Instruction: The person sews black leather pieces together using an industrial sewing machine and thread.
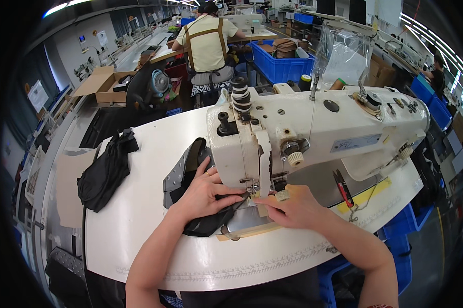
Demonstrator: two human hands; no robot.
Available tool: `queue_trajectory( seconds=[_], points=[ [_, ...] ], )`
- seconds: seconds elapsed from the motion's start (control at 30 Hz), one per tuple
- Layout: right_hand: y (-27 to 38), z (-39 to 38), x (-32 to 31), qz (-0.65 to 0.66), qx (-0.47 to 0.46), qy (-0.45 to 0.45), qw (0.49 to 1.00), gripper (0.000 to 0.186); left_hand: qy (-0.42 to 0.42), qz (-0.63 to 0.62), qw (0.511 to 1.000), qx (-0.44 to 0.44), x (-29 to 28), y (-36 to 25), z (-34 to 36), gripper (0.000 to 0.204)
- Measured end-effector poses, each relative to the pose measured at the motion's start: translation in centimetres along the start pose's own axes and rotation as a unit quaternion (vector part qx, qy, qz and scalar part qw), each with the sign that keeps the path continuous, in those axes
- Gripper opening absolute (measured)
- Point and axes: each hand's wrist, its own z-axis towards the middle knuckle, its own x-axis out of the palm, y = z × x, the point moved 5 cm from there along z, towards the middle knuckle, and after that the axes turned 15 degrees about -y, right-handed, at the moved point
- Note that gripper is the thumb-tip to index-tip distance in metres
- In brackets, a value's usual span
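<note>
A cream industrial sewing machine [324, 128] stands on a white table [134, 215]. My left hand [203, 192] lies flat on a black fabric piece [208, 223], fingers spread and pressing it toward the needle area. My right hand [293, 208] rests to the right of the presser foot, fingers pinched on a small tan piece [282, 195] at the fabric's edge. The needle itself is hidden behind the machine head. More of the black fabric [182, 172] runs out behind the left hand.
A heap of black cloth [105, 172] lies at the table's left. Red-handled snips [342, 186] and a yellow strip [362, 197] sit under the machine arm. Another person [208, 43] sits at a far station with their back turned. Blue bins [282, 66] stand behind the machine.
</note>
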Motion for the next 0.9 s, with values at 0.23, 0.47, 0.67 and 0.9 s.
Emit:
queue_trajectory(
  seconds=[0.23,0.47,0.67,0.9],
  points=[
    [-0.4,-0.3,0.6,0.016,0.007,-0.005,1.0,0.027,-0.007,-0.033,0.999,-0.016,-0.1,0.3,0.0,0.031],
    [-0.7,-0.4,0.4,0.018,0.012,0.002,1.0,0.033,-0.009,-0.039,0.999,-0.012,-0.2,0.4,0.0,0.022],
    [-0.8,-0.4,0.6,0.019,0.018,0.01,1.0,0.037,-0.019,-0.053,0.998,-0.031,-0.1,0.6,-0.1,0.02],
    [-1.2,-1.2,1.2,0.0,0.009,0.023,1.0,0.038,-0.006,-0.063,0.997,-0.037,-0.1,0.5,-0.1,0.022]
  ],
)
